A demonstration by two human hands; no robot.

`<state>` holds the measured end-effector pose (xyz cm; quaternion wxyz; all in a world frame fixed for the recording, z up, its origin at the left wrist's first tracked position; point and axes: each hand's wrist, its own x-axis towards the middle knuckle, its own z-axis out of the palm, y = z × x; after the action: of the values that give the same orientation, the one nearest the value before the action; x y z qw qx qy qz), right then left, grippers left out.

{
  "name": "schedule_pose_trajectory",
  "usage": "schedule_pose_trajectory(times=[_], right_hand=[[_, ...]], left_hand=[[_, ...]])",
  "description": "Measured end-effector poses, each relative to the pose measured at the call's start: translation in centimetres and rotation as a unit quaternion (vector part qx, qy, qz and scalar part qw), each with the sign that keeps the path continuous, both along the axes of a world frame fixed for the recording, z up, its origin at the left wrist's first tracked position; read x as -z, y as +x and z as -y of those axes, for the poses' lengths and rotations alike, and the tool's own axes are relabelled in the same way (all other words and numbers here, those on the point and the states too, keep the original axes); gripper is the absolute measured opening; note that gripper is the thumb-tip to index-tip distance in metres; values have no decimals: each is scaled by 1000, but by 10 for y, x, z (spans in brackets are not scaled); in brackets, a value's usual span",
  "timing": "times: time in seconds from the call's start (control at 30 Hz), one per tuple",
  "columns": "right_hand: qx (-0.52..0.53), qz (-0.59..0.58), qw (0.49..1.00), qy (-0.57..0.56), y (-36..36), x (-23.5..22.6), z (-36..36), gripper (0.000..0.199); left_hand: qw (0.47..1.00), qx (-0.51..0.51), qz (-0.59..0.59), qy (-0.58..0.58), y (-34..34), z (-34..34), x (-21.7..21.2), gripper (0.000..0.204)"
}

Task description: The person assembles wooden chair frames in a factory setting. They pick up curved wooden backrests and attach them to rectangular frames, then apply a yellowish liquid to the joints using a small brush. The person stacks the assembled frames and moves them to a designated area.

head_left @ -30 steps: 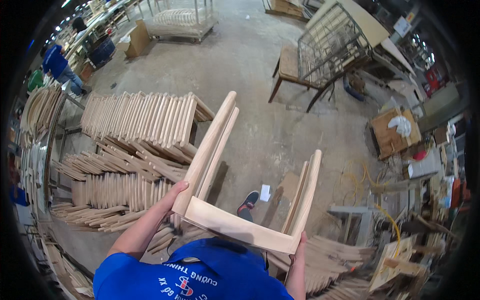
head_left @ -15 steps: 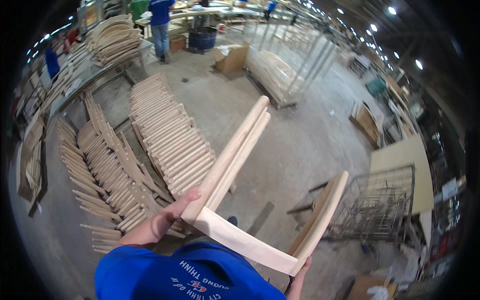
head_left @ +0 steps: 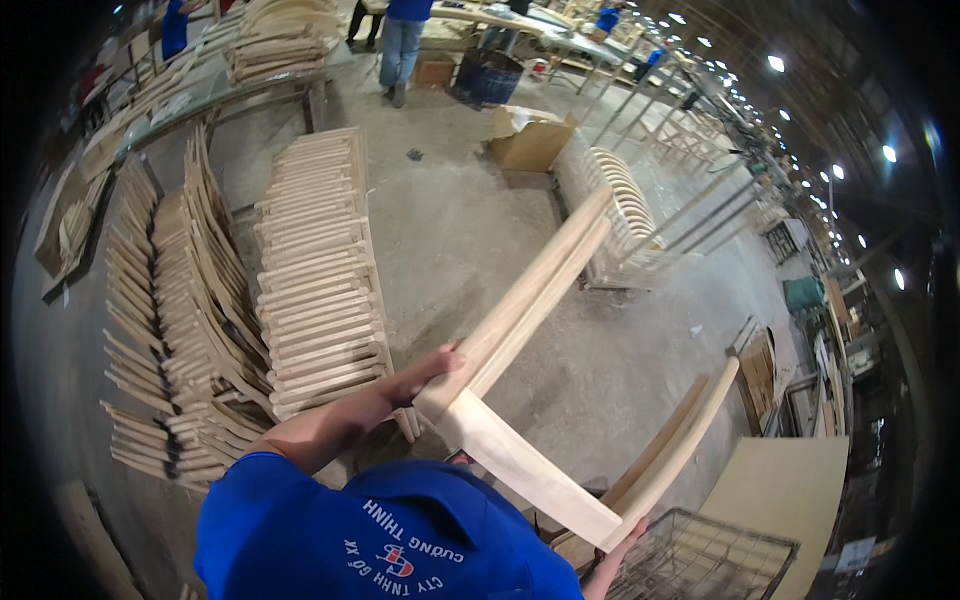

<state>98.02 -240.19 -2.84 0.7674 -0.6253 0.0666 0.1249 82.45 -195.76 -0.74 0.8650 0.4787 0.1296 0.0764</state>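
Note:
A pale wooden chair frame (head_left: 535,475), U-shaped with two long side pieces joined by a flat crossbar, is held up in front of my body. My left hand (head_left: 440,365) is closed around its left side piece, near the corner with the crossbar. At the opposite corner my right hand (head_left: 626,545) grips the frame from below and outside; most of its fingers are hidden behind the wood. The open ends of the side pieces point away from me, toward the upper right.
Left of me on the floor stand a row of stacked wooden frames (head_left: 315,280) and rows of curved wooden parts (head_left: 215,290). A wire cage (head_left: 700,560) and a flat board (head_left: 785,500) are at right. Ahead are a cardboard box (head_left: 532,142), a dark blue drum (head_left: 487,78) and a person (head_left: 402,45).
The view has turned, so the surroundings sit differently. In the picture the chair frame and both hands have shifted to the right, with the same hold.

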Motion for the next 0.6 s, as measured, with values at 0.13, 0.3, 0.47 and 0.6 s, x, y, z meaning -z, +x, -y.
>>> schedule_pose_trajectory(times=[0.13,0.3,0.47,0.6], right_hand=[[-91,21,995,-42,122,0,-68,77],[-250,15,967,-53,259,11,-196,80],[-405,57,912,-40,352,28,-372,87],[-456,47,889,14,382,20,-524,88]], left_hand=[[995,-62,37,-73,53,-30,-25,70],[970,-232,-5,-78,69,-87,6,71],[922,-366,-17,-128,81,-151,2,76],[893,-435,-46,-105,103,-238,-13,82]])
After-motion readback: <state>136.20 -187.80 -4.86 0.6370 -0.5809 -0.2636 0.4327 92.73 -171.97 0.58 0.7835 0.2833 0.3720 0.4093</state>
